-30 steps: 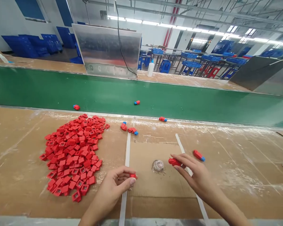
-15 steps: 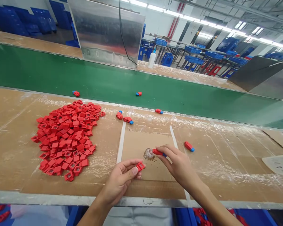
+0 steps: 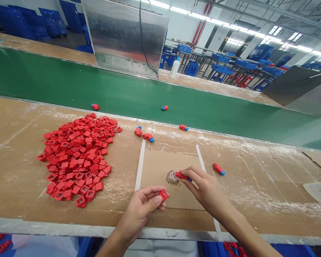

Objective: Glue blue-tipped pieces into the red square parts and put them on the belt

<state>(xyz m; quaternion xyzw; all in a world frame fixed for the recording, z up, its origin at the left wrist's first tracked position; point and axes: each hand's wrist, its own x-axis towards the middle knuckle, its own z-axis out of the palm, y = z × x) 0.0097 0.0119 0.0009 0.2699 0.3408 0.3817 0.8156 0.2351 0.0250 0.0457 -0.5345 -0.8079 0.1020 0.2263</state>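
My left hand (image 3: 141, 207) is closed on a small red plastic piece (image 3: 163, 195) with a square opening, pinched between thumb and fingers. In my right hand (image 3: 203, 184) is a red-and-blue plastic piece (image 3: 181, 175), gripped in the fingertips. The red end of that piece is at a whitish, wet-looking patch (image 3: 172, 177) on a cardboard sheet (image 3: 157, 160); contact is hard to make out. To the left lies a large heap of red pieces (image 3: 77, 153), several with square openings facing up. A red-and-blue piece (image 3: 218, 169) lies right of my right hand.
Behind the worktop runs a green conveyor belt (image 3: 128, 92) carrying a few pieces, including a red-and-blue one (image 3: 164, 107). More pieces (image 3: 148, 137) lie near its edge. A white bottle (image 3: 175, 67) stands beyond, beside a metal panel (image 3: 125, 39). Blue bins (image 3: 212, 248) sit below the front edge.
The view has shifted slightly. Pieces on the green belt have moved right, and a red one has appeared at its left end. Both hands keep their holds with little movement.
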